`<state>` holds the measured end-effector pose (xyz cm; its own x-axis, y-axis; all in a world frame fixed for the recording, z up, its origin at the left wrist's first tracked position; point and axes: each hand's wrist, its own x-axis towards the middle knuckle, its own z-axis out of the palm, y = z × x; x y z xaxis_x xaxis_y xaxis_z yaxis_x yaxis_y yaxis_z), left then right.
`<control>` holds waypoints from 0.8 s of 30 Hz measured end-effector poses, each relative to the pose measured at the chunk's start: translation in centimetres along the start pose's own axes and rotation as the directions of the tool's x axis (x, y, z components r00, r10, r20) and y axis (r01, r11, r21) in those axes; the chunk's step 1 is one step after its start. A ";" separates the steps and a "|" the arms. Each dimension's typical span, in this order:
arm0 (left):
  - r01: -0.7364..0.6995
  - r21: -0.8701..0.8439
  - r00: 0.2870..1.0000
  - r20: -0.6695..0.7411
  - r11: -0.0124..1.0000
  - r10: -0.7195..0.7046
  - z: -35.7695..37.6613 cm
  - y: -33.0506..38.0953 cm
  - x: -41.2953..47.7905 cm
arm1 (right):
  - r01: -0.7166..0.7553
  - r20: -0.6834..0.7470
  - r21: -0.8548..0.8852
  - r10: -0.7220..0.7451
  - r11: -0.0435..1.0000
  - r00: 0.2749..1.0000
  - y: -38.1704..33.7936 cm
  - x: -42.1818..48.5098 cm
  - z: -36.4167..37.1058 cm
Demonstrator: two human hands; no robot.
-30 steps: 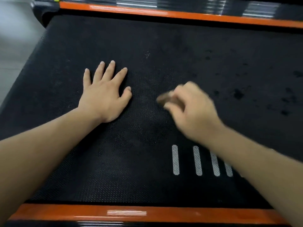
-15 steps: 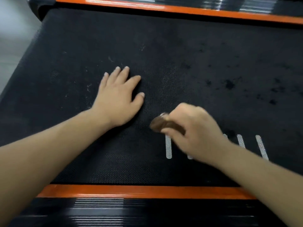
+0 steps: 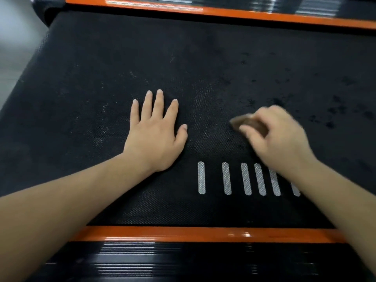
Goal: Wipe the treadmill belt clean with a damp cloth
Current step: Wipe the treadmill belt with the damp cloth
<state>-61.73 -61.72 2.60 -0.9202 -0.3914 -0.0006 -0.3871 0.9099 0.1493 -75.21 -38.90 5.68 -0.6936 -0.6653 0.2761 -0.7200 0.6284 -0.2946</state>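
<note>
Since the frame before, the right hand (image 3: 278, 137) has moved the brown cloth (image 3: 247, 124) away from the white stripes (image 3: 226, 178), toward the dark spots (image 3: 333, 110). Its fingers curl around the cloth, which presses on the treadmill belt (image 3: 101, 78). The left hand (image 3: 156, 135) lies flat with fingers spread and holds nothing. Wiping seems midway; the next stroke should reach the spots.

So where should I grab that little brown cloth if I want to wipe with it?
Grab the brown cloth over its bunched top, coming from above, as the right hand does. It's a small wad on the flat belt, so curling over the top probably presses it down best.
</note>
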 end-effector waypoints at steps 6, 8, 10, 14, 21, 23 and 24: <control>0.018 -0.002 1.000 -0.016 1.000 -0.018 -0.2 0.2 0.0 | 0.194 0.125 0.218 -0.224 0.957 0.967 -5.5 -5.0 1.1; 0.015 -0.010 1.000 -0.022 1.000 -0.015 -0.2 0.2 0.0 | 0.224 0.131 0.176 -0.249 0.958 0.960 -3.8 -3.3 0.6; 0.015 -0.018 1.000 -0.019 1.000 -0.015 -0.2 0.3 0.0 | 0.102 0.063 0.033 -0.104 0.994 0.993 -1.3 0.2 0.8; 0.020 -0.026 1.000 -0.021 0.999 -0.020 -0.2 0.3 0.0 | -0.082 -0.021 -0.034 0.081 0.996 0.996 -1.0 1.8 1.7; 0.030 -0.047 0.999 -0.013 0.998 -0.031 -0.6 0.4 0.1 | 0.222 0.085 0.043 -0.225 0.974 0.971 -3.4 -0.7 1.4; 0.037 -0.072 0.999 0.009 0.997 -0.037 -0.8 0.5 0.1 | 0.074 0.047 -0.063 -0.071 0.995 0.996 -1.1 3.2 1.7; 0.040 -0.091 0.999 0.012 0.995 -0.039 -0.8 0.5 0.3 | -0.019 0.037 -0.082 0.022 0.996 0.999 -0.6 4.3 1.8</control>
<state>-62.16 -61.51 3.51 -0.9049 -0.4252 -0.0181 -0.4169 0.8772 0.2382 -77.72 -42.90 5.44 -0.7078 -0.6660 0.2356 -0.7064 0.6717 -0.2233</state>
